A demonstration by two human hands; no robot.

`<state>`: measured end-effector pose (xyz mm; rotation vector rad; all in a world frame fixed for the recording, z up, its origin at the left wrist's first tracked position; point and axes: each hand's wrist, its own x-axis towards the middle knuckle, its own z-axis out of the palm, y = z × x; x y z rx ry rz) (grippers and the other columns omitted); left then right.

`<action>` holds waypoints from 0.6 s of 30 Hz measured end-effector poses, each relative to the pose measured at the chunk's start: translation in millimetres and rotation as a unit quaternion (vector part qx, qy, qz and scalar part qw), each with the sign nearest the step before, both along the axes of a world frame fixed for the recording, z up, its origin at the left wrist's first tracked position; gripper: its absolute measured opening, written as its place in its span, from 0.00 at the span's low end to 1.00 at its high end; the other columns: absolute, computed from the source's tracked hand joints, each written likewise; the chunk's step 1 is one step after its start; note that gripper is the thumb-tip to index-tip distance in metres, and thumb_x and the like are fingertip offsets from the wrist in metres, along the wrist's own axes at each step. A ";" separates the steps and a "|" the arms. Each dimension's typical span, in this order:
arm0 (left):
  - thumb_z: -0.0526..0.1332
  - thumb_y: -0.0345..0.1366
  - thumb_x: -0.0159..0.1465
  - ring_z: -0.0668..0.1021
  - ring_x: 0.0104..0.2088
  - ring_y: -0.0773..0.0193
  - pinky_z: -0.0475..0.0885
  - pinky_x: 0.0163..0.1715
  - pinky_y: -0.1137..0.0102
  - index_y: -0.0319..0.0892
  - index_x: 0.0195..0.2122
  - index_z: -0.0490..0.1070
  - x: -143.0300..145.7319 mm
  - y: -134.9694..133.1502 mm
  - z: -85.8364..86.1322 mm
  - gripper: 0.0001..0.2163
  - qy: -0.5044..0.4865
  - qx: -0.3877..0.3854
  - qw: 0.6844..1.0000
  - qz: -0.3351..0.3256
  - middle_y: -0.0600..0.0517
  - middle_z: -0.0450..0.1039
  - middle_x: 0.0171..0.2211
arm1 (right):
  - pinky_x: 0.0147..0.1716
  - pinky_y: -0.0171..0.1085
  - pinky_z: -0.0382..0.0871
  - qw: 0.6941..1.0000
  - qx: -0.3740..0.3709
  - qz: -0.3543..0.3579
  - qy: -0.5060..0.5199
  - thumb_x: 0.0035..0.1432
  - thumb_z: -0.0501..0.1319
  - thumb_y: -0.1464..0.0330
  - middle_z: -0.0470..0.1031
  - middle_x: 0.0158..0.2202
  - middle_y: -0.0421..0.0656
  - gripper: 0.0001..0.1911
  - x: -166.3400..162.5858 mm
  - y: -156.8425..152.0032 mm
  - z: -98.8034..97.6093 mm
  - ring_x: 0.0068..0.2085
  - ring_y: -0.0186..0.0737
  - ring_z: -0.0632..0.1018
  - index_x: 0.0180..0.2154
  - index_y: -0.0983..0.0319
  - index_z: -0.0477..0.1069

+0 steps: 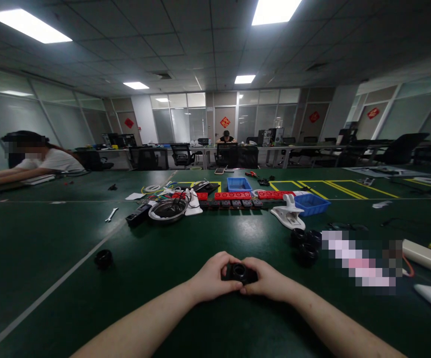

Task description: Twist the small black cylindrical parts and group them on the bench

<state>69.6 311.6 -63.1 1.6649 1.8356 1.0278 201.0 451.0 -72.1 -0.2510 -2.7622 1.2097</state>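
My left hand [213,277] and my right hand [265,279] meet at the near middle of the dark green table [163,258]. Both are closed round a small black round part with a hole in its top [239,271], which rests on or just above the table. Three similar black round parts [305,243] sit in a cluster to the right, an arm's reach away. Another black ring [103,258] lies alone to the left.
Farther back lie a round metal dish [168,210], red and black blocks in rows [233,199], two blue bins [311,204], a white clip-like piece [288,215] and a wrench [111,214]. A person leans on the table at far left [36,161]; another sits in the distance [226,137].
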 end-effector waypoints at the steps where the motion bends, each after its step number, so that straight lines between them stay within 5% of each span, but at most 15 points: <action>1: 0.64 0.37 0.50 0.64 0.28 0.69 0.60 0.25 0.76 0.43 0.41 0.66 -0.5 -0.1 -0.2 0.17 0.005 0.004 1.000 -0.007 0.54 0.60 0.33 | 0.32 0.34 0.61 1.000 -0.005 0.000 -0.004 0.38 0.66 0.68 0.69 0.33 0.40 0.17 0.3 0.9 -0.1 0.35 0.40 0.70 0.35 0.64 0.69; 18: 0.64 0.40 0.51 0.66 0.30 0.67 0.61 0.29 0.75 0.45 0.43 0.68 -1.6 0.7 1.6 0.17 0.052 0.015 0.998 -0.015 0.54 0.64 0.34 | 0.37 0.35 0.61 0.998 -0.008 0.043 -0.034 0.41 0.64 0.70 0.67 0.35 0.40 0.16 4.1 2.8 13.3 0.38 0.39 0.69 0.36 0.63 0.69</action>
